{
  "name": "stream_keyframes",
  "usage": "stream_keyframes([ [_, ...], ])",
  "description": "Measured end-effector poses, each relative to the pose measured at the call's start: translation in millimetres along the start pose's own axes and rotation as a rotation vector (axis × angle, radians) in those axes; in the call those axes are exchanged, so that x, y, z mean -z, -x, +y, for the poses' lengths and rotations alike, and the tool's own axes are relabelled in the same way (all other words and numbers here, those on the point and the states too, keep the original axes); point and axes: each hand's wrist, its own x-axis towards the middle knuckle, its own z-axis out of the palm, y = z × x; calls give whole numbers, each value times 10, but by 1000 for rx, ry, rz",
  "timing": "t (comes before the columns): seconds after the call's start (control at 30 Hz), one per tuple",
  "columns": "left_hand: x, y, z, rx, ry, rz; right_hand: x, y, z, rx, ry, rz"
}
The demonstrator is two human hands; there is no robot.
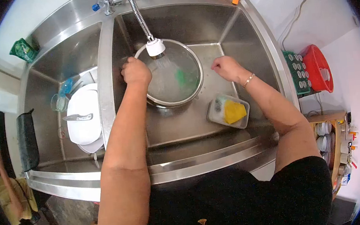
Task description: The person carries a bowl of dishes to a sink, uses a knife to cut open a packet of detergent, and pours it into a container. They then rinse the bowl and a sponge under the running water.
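Note:
Water runs from the white faucet head [155, 48] into a round metal pot [201, 74] in the right basin. Something green [180, 76] shows blurred inside the pot. At the pot's left rim is my left hand [136, 71], its fingers curled in; what they hold, if anything, is hidden. My right hand [226, 68] hovers over the basin to the right of the pot, touching nothing visible, its fingers bent together. Below it, a clear plastic container [243, 122] holds a yellow sponge [234, 111] and suds.
White plates [84, 121] with a knife [77, 117] lie in the left basin, near clear glasses [58, 103]. A dark cloth [28, 141] hangs over its left edge. A red basin [316, 68] and green rack [296, 71] are at the right.

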Motion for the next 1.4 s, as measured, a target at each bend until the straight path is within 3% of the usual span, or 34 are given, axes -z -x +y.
stream_keyframes([
  [0.13,99,50,41,60,128,-22,-76,7,-124,-11,-83,-101],
  [0.2,115,56,48,83,182,-11,-224,-77,-53,6,-97,125],
  [0.23,93,23,22,66,152,-86,-266,-147,-35,5,-97,127],
  [0.3,39,-3,18,41,126,-156,-323,-298,-67,-404,-459,-211],
  [0.53,27,81,32,101,128,-126,-728,-450,-230,-437,-449,-119],
  [0.6,-6,101,27,98,110,-104,-892,-420,-228,-163,292,549],
  [0.63,-74,68,-3,85,103,-72,-891,-459,-187,-161,293,553],
  [0.7,-50,40,-29,74,98,-33,-754,-517,-214,-552,-320,80],
  [0.8,-81,4,-24,48,-10,-54,-636,-456,-217,-535,-348,-82],
  [0.97,-146,-48,-58,-58,-197,-54,-742,-476,-192,-561,-330,26],
  [1.1,-31,8,-17,12,-174,-35,-837,-476,-203,-575,-333,169],
  [1.2,5,8,0,64,-28,-69,-778,-489,-128,-602,-397,-5],
  [1.3,9,-24,-28,41,-50,-57,-797,-513,-56,-650,-396,29],
  [1.4,77,-22,0,77,1,-171,-762,-491,-31,-662,-402,28],
])
